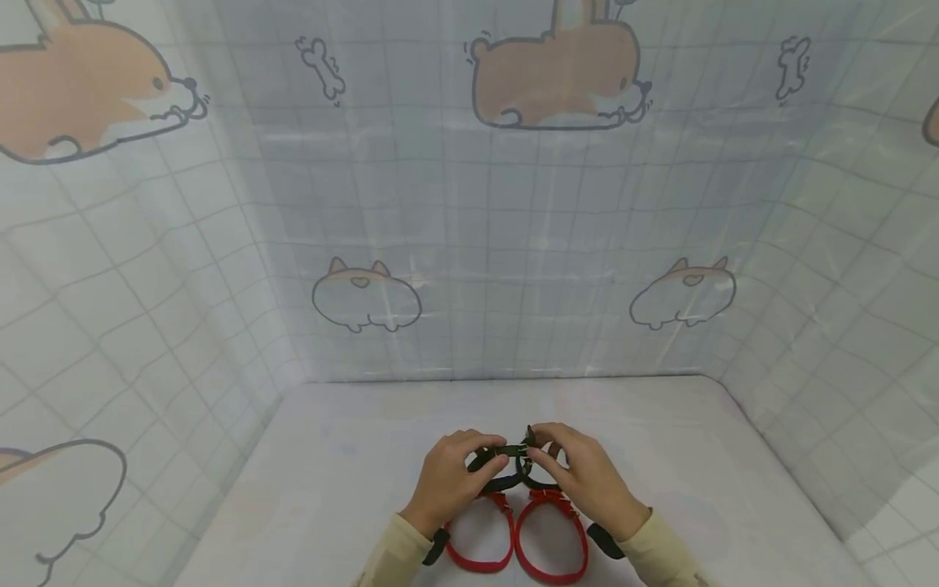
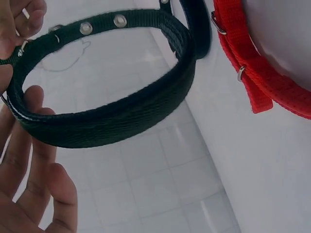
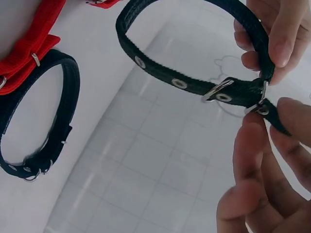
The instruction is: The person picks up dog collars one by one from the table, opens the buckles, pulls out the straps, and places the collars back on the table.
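Observation:
Both hands hold a dark green pet collar (image 3: pixel 160 73) up off the table, closed in a loop. My left hand (image 1: pixel 451 477) grips its band next to the buckle. With thumb and fingers, my right hand (image 1: pixel 587 481) pinches the strap's tip, which passes through the metal buckle (image 3: pixel 260 97). Metal eyelets and a D-ring (image 3: pixel 217 91) show along the strap. A second dark green collar (image 3: pixel 70 92) lies looped on the table, partly behind the right hand in the head view.
Nearer the body, two red collars, a left one (image 1: pixel 480 567) and a right one (image 1: pixel 553 579), lie side by side on the white table (image 1: pixel 352 456). A sheet printed with cartoon dogs (image 1: pixel 440 204) hangs around the back and sides. Dark bands circle both wrists.

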Demonstrator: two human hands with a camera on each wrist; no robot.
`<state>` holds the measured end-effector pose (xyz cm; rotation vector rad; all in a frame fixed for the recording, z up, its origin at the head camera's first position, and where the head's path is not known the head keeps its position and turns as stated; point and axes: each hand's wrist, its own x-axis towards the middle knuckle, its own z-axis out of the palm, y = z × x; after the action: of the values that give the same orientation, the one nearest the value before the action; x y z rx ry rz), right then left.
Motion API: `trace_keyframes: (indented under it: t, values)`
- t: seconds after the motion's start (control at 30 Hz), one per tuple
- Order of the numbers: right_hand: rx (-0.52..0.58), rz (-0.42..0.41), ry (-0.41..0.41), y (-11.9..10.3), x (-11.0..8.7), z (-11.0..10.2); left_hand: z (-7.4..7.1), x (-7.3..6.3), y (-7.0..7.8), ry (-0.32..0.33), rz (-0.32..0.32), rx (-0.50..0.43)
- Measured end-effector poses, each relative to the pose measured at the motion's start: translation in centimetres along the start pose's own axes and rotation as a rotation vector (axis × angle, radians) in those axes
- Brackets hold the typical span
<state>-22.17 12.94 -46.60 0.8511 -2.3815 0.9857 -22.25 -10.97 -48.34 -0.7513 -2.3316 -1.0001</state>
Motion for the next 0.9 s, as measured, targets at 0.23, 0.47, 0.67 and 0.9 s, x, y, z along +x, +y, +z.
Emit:
trace_keyframes:
  t: [0.23, 0.47, 0.67, 0.9]
  values:
    - [-0.054, -0.032, 0.060, -0.1, 0.2, 0.4, 0.8, 0.5, 0.5, 0.037, 0.058, 0.109]
    - [-0.020, 0.013, 0.084, -0.2, 0.1, 0.7, 1.7, 1.4, 1.3, 0.041, 0.083, 0.197]
    - [0.011, 0.007, 0.083, -0.2, 0.1, 0.9, 1.8, 1.8, 1.7, 0.016, 0.064, 0.255]
    - [0.042, 0.022, 0.089, -0.2, 0.1, 0.7, 1.5, 1.8, 1.6, 0.006, 0.054, 0.225]
